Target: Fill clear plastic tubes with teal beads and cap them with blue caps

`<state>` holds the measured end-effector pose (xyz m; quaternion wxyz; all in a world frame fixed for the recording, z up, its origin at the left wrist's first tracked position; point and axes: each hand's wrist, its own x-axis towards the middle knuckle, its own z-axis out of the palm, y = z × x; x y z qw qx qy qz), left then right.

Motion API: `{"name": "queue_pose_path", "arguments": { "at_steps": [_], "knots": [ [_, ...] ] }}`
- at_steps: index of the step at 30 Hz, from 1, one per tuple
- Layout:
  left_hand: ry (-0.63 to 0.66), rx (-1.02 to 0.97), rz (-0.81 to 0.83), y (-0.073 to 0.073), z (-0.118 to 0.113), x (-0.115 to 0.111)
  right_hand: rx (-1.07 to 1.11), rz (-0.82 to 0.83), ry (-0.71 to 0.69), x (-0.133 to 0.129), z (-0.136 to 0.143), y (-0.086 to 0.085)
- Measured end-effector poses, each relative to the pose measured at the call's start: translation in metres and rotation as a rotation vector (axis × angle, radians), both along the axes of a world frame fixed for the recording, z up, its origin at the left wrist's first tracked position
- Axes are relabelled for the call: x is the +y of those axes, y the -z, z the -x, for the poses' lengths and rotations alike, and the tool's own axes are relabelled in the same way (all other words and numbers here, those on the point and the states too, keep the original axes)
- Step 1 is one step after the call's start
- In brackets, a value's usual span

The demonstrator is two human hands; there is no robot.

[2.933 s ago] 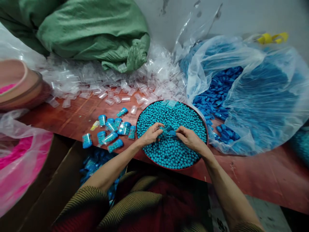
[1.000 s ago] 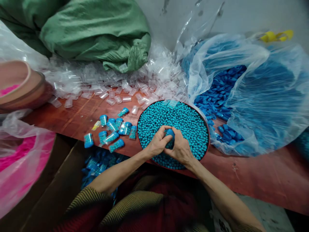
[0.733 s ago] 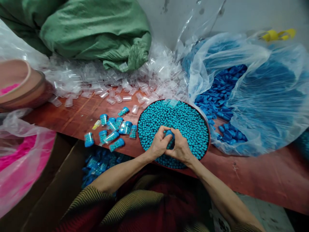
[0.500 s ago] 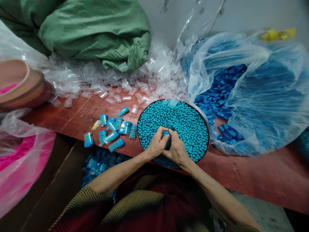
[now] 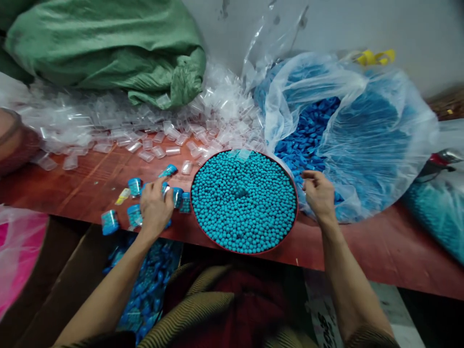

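My left hand (image 5: 156, 205) reaches over the small clear bottles with blue caps, left of the basin; its fingers are spread and partly cover them. One capped bottle (image 5: 109, 222) lies by the table's front edge, and another bottle (image 5: 134, 187) sits left of my fingers. Turquoise beads fill the round basin (image 5: 297, 205) between my hands. Beyond the basin's right rim, my right hand (image 5: 319, 194) hovers in front of the plastic bag (image 5: 377, 140) of blue caps (image 5: 315, 128). Its fingers are half curled, with a small gap by the thumb; I see nothing in them.
Many clear empty bottles (image 5: 145, 125) are heaped along the back of the red table (image 5: 83, 188), below a green sack (image 5: 108, 48). Blue-capped bottles (image 5: 145, 285) fill a space below the front edge. A bag of beads (image 5: 435, 217) stands far right.
My hands were together over the basin around a blue-capped piece. They have parted: the left to the capped bottles, the right toward the caps bag. The view has swung right.
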<state>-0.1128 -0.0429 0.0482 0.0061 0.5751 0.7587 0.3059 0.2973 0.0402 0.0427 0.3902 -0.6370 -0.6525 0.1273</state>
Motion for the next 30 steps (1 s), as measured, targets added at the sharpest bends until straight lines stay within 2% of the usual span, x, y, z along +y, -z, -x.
{"name": "queue_pose_path", "arguments": {
  "at_steps": [1,2,4,8,11,14,16,19,23,27,30],
  "knots": [
    [0.008,0.026,-0.029,0.001,-0.005,0.001,0.030,0.053,0.049,0.010,-0.016,0.005],
    [0.054,0.025,-0.043,0.002,-0.013,0.003,0.017,0.112,0.020,0.019,-0.030,0.010],
    [0.220,-0.019,-0.018,0.004,-0.036,0.008,-0.113,0.123,-0.080,0.033,-0.045,0.022],
    [0.463,-0.054,0.129,0.007,-0.092,0.022,-0.352,0.126,-0.201,0.047,-0.044,0.037],
    [0.537,-0.012,0.252,0.007,-0.121,0.030,-0.518,0.113,-0.185,0.047,-0.035,0.030],
    [0.544,0.005,0.331,0.007,-0.135,0.036,-0.600,0.017,-0.114,0.036,-0.018,0.013],
    [0.525,0.003,0.350,0.009,-0.139,0.038,-0.579,0.002,-0.127,0.025,0.001,0.005],
    [0.475,-0.021,0.364,0.014,-0.144,0.040,-0.600,0.048,-0.285,0.007,0.038,0.003],
    [0.427,-0.034,0.401,0.020,-0.150,0.041,-0.712,0.106,-0.425,-0.008,0.076,0.012],
    [0.432,0.014,0.400,0.023,-0.155,0.041,-0.746,0.160,-0.433,-0.014,0.082,0.017],
    [0.433,0.027,0.407,0.023,-0.158,0.040,-0.682,0.172,-0.486,-0.015,0.077,0.020]
  ]
}}
